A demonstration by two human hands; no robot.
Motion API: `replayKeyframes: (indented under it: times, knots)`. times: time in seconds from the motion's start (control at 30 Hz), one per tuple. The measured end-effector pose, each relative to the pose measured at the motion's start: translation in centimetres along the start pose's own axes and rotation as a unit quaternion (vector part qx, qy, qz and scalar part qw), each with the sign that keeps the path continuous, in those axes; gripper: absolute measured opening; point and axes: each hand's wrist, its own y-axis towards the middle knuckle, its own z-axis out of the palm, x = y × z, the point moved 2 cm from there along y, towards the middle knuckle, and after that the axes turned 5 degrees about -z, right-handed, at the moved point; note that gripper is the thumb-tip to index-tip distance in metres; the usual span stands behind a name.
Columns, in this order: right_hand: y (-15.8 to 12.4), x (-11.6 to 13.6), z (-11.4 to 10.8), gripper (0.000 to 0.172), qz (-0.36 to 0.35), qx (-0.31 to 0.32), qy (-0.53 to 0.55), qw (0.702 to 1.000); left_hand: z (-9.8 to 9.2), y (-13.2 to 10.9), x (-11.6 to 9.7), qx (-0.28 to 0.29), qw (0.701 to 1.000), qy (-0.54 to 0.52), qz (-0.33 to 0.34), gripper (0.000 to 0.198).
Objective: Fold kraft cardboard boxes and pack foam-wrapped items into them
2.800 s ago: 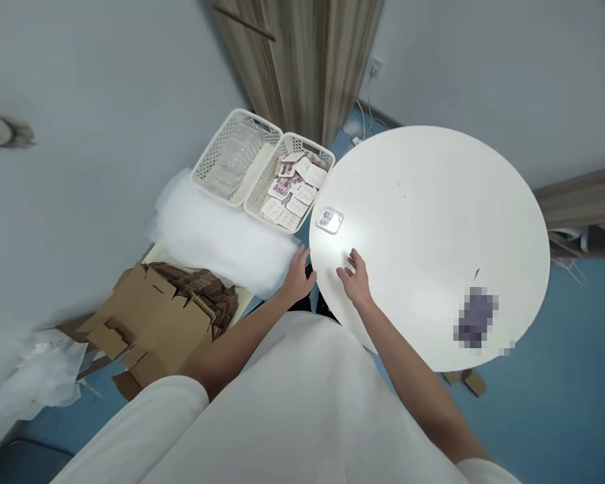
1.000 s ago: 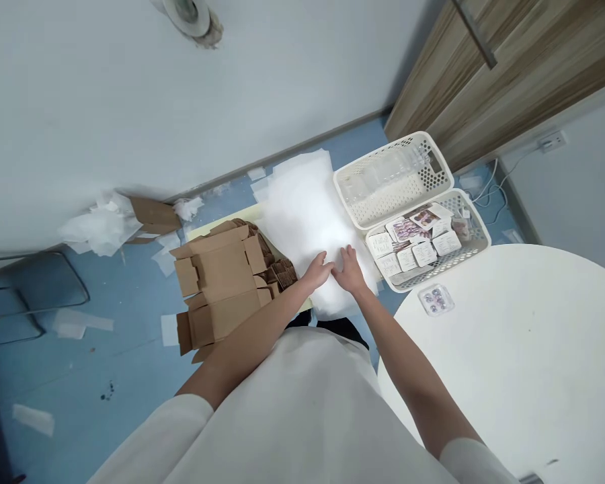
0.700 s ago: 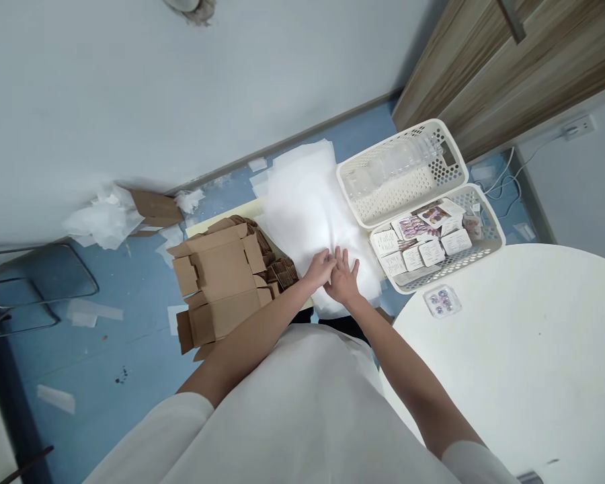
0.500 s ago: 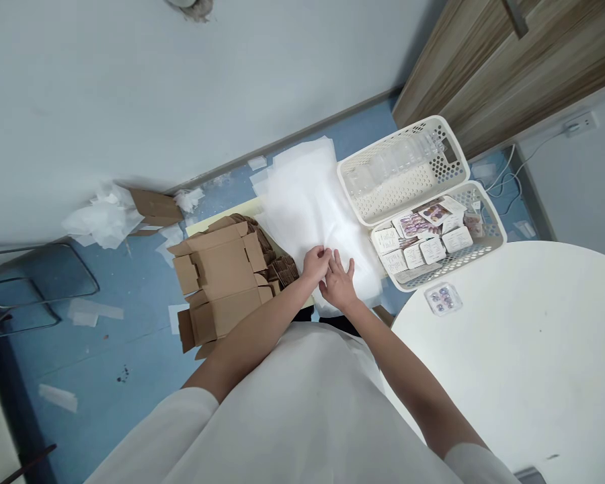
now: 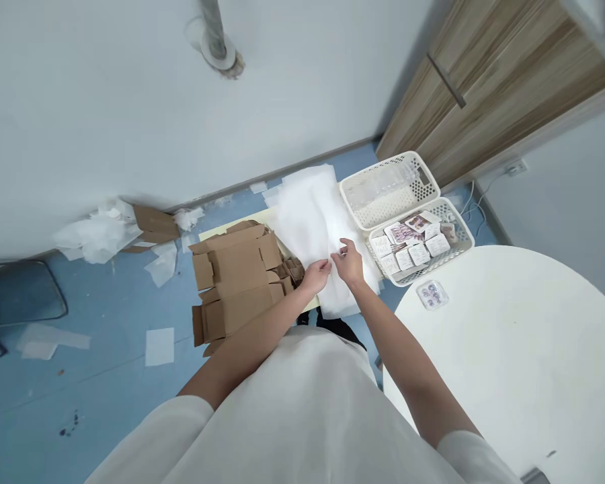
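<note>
both hands, left and right, pinch the top sheet of the white stack between boxes and baskets, seemingly peeling it free; next calls for lifting it alone.

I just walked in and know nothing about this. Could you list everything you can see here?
Thin white foam sheets: one stack, white, between boxes and baskets.
Flat brown cardboard boxes: one pile, brown, left of sheets.
Perforated plastic baskets: two, white, right of sheets; one holds clear pieces, one printed cards.
Small clear plastic case: one, purple pieces inside, table edge.
Round white table: one, white, lower right.
Paper scraps: several, white, blue floor, left.
Wooden door: one, brown, upper right.
Left hand, right hand: bare, touching the sheets.
</note>
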Motion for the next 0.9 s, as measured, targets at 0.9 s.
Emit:
replayKeyframes:
  times: [0.9]
  knots:
    - [-23.3, -3.8, -12.5, 0.023, 0.049, -0.354, 0.131, 0.925, 6.4, -9.1, 2.5, 0.168, 0.982, 0.043, 0.072, 0.076]
